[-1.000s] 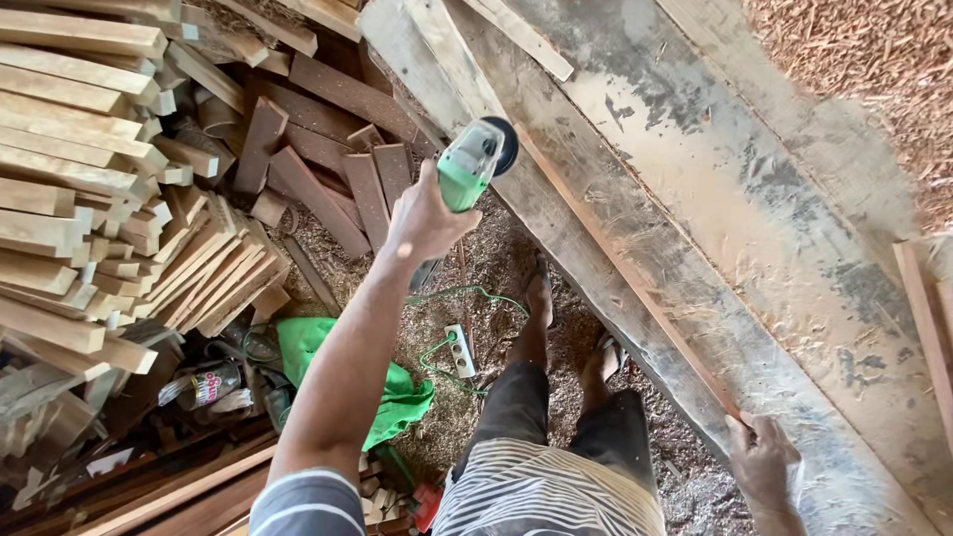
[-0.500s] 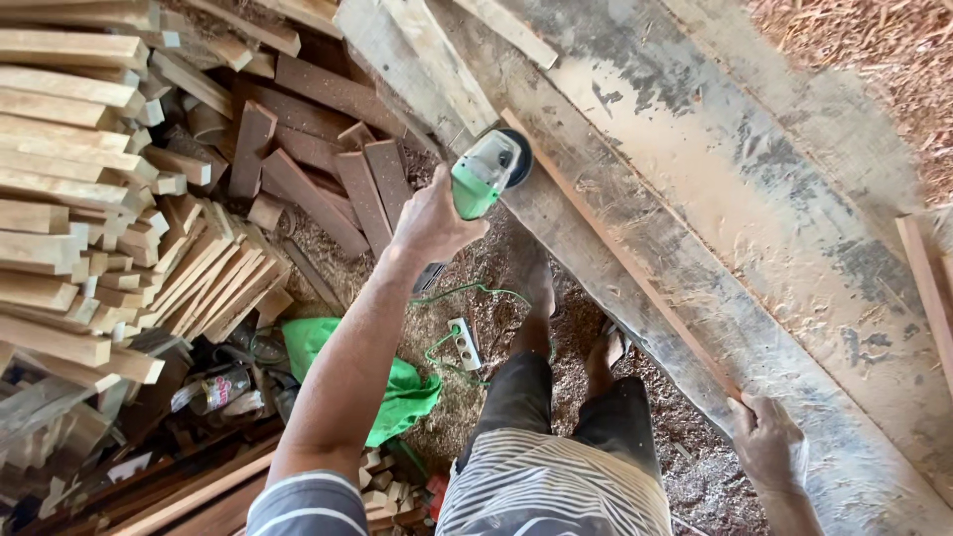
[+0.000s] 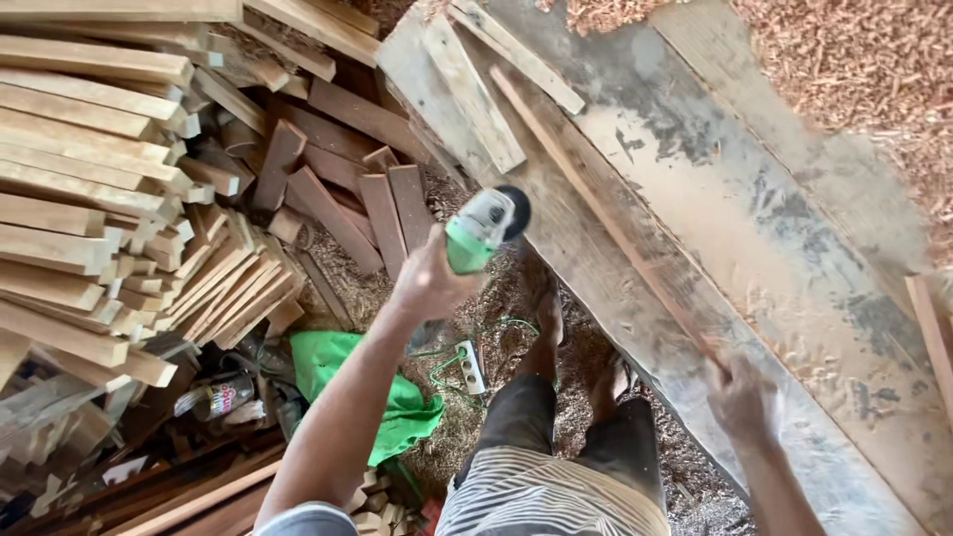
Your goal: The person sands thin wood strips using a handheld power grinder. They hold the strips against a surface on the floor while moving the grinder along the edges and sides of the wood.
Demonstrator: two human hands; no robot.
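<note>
The grinder (image 3: 481, 230), green and pale grey with a dark disc at its far end, is in the air above the near edge of the workbench (image 3: 754, 258). Its long axis runs from lower left to upper right, with the disc end pointing up and right toward the bench. The left hand (image 3: 429, 283) is wrapped around the green rear of the body in a closed grip, arm stretched out from the lower left.

Just to the right of the disc, a thin wooden strip (image 3: 606, 213) lies on the bench, running from upper left to lower right. The right hand (image 3: 740, 397) rests at the strip's near end, fingers curled down on it; whether they pinch the strip or only press on it I cannot tell. A broader plank (image 3: 475, 94) lies beside the strip farther up the bench, and wood shavings (image 3: 854, 69) cover the far right corner.

Below the grinder, between it and the person's legs, the floor is littered with sawdust. A white power strip (image 3: 469, 365) with a green cord lies there, next to a green cloth (image 3: 382, 392). To the left, short dark boards (image 3: 382, 213) lean in a loose heap, and beyond them pale cut sticks (image 3: 89, 179) are stacked in layers.
</note>
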